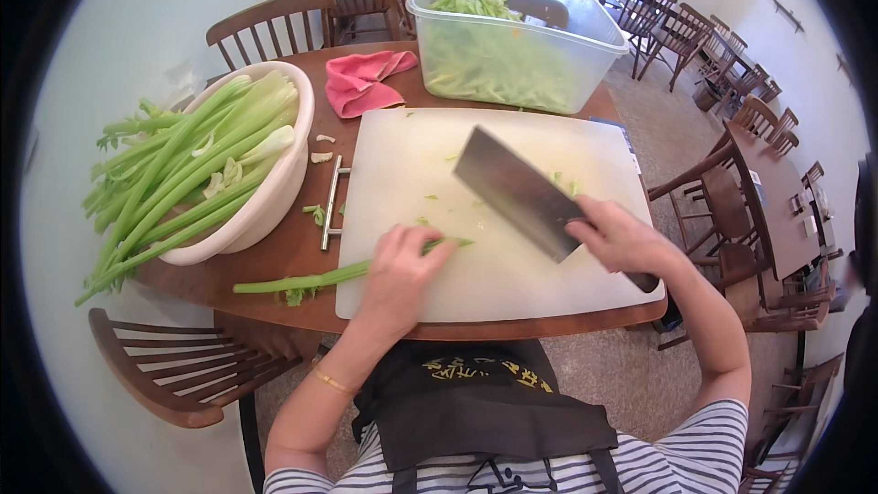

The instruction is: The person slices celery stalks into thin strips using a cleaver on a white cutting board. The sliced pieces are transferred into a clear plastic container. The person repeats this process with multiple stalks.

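Note:
My left hand (406,267) presses a green celery stalk (295,283) onto the white cutting board (425,144); its cut end shows past my fingertips, and the leafy part lies out over the table on the left. In my right hand (614,237) is a cleaver (518,192), gripped at its handle, the wide blade slanting up and left over the board, apart from the stalk. Small green scraps (575,186) lie about the board. At the left, a pale oval basin (302,144) holds many celery stalks (185,158), their leafy ends hanging over its rim.
Behind the board stands a clear plastic bin (583,75) with cut celery (494,58). A pink cloth (363,82) lies beside it on the wooden table (274,298). A metal handle (331,202) sits at the board's left edge. A wooden chair (171,370) stands at the near left.

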Demonstrator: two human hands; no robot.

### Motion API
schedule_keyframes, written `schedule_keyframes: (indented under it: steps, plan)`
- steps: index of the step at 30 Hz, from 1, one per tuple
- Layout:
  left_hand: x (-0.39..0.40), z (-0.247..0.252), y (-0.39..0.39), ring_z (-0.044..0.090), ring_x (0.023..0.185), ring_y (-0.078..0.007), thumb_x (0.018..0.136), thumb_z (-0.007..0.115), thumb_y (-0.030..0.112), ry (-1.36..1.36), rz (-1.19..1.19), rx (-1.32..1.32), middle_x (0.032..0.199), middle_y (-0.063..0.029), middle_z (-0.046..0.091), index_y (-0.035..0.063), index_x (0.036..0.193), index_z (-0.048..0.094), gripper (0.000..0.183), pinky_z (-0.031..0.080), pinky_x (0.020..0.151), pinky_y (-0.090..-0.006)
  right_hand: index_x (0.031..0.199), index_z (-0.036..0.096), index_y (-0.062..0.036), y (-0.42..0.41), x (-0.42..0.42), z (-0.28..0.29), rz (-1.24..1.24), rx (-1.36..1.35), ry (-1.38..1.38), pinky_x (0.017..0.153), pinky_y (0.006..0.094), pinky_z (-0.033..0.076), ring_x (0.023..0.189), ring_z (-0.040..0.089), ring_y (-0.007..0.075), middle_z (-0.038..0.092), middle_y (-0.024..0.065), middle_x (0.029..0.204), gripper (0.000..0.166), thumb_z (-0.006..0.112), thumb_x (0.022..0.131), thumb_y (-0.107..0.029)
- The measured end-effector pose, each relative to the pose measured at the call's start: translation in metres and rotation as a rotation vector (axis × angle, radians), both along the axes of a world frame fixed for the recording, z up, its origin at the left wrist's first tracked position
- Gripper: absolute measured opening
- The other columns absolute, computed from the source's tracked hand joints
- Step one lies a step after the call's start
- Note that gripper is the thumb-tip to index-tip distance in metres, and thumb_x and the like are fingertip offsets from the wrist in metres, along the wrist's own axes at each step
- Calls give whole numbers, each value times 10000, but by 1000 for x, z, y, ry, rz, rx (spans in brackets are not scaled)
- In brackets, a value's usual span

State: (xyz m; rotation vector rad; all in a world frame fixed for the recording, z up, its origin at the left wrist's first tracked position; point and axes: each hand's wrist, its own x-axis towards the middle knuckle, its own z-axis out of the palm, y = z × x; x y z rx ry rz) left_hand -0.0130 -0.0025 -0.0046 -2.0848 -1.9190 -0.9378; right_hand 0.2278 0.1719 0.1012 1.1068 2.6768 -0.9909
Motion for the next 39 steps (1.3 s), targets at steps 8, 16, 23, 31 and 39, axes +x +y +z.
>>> schedule_keyframes:
  steps: [8, 16, 23, 31, 39]
  plan:
    - [57, 5, 66, 615, 981, -246, 781, 605, 45, 21, -260, 53, 1030, -75, 652, 60, 983, 703, 225, 508, 864, -377, 1022, 460, 46, 10, 31, 0, -41, 82, 61, 527, 424, 479, 548, 623, 290, 558, 167, 623, 226, 553, 1006, -159]
    - [62, -3, 65, 656, 915, -257, 752, 617, 38, 43, -198, 117, 1001, -89, 695, 17, 937, 690, 200, 559, 787, -358, 973, 464, 28, -9, 32, 16, 316, 425, -78, 625, 527, 470, 647, 609, 454, 579, 241, 646, 199, 578, 971, -136]
    - [66, -4, 58, 656, 911, -253, 756, 610, 36, 11, -97, 122, 994, -81, 700, 23, 942, 694, 204, 559, 776, -348, 993, 486, 47, -1, 25, 28, 365, 281, -156, 655, 538, 477, 715, 636, 463, 627, 252, 701, 172, 562, 951, -101]
    - [66, -1, 58, 669, 890, -221, 761, 619, 46, 24, -88, 124, 1001, -47, 700, 46, 954, 702, 211, 564, 736, -327, 965, 451, 19, 13, -3, -2, 323, 281, -26, 613, 530, 437, 665, 585, 469, 566, 237, 625, 204, 568, 983, -147]
    - [65, -6, 56, 671, 897, -213, 771, 622, 44, 35, -58, 116, 1008, -39, 695, 55, 962, 698, 206, 570, 711, -320, 950, 484, 43, 0, 13, 26, 350, 275, -195, 620, 545, 451, 673, 607, 473, 608, 249, 672, 202, 584, 964, -132]
